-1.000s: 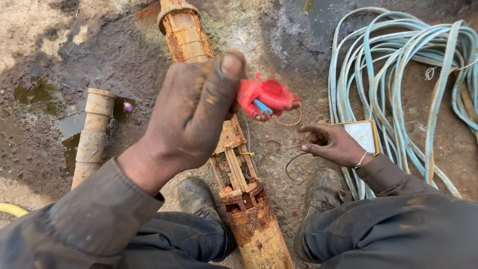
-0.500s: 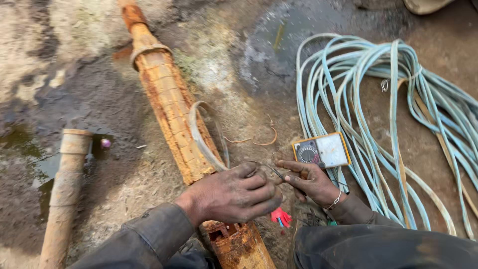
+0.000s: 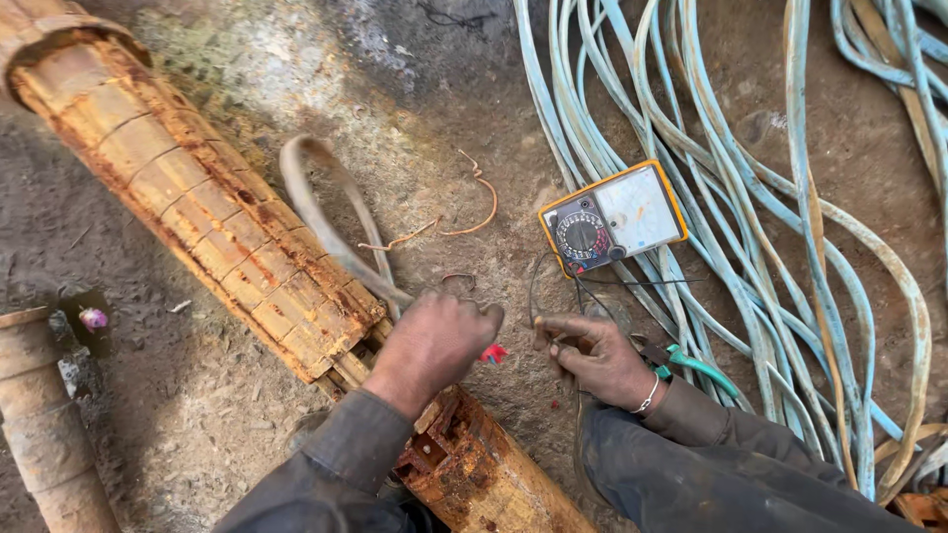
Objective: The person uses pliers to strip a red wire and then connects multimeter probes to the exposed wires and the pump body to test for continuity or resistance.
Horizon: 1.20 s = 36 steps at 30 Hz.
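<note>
Two hands, left hand (image 3: 434, 341) and right hand (image 3: 592, 355), pinch thin wires (image 3: 578, 291) below the yellow meter (image 3: 614, 217).

Everything lies on bare dirt ground (image 3: 247, 434), dark and damp in patches. A long rusty pump (image 3: 207, 222) lies slantwise across it. Left of the pump, near the lower edge, lies a rusty pipe (image 3: 44, 444), and between the 2 sits a small pink object (image 3: 94, 318) beside a wet patch. Just right of the pump, a flat cable (image 3: 331, 212) loops over the ground, and past that are bits of bent copper wire (image 3: 474, 202). Farther right of the pump lies a yellow meter (image 3: 612, 217), resting against a big tangle of pale blue cables (image 3: 770, 197). Green-handled pliers (image 3: 696, 365) lie below the meter.
</note>
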Motion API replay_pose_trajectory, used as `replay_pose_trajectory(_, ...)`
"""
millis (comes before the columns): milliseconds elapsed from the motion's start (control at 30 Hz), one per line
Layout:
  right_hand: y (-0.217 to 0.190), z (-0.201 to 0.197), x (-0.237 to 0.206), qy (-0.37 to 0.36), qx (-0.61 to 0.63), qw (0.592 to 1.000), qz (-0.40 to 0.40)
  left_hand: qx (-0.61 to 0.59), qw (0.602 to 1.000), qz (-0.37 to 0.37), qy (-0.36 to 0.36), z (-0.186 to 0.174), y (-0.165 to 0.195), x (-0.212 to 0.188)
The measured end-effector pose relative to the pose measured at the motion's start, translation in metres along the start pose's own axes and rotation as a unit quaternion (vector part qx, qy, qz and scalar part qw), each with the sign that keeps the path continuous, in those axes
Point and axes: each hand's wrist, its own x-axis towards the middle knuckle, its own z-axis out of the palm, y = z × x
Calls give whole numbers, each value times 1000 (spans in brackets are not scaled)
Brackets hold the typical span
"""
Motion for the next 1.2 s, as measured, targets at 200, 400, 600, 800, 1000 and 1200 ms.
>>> replay_pose_trajectory(200, 2, -2, 7, 29, -348, 882, -317, -214, 951, 63, 213, -30, -11, 9)
replay_pose_trajectory(400, 14, -4, -2, -60, -351, 917, -180, -199, 966, 54, 155, -43, 24, 2)
replay_pose_trajectory(600, -3, -11, -11, -182, 313, 931, -43, -186, 973, 50, 127, -25, 47, -17)
replay_pose_trajectory(800, -18, -5, -4, 27, 372, 926, 51, -144, 978, 115, 98, 0, 54, -52)
replay_pose_trajectory(1000, -7, -6, 4, -88, 420, 903, 23, -244, 899, -17, 362, -5, 41, -62)
replay_pose_trajectory(1200, -7, 7, 4, -64, 349, 931, 84, -326, 916, -213, 100, 6, 29, -44)
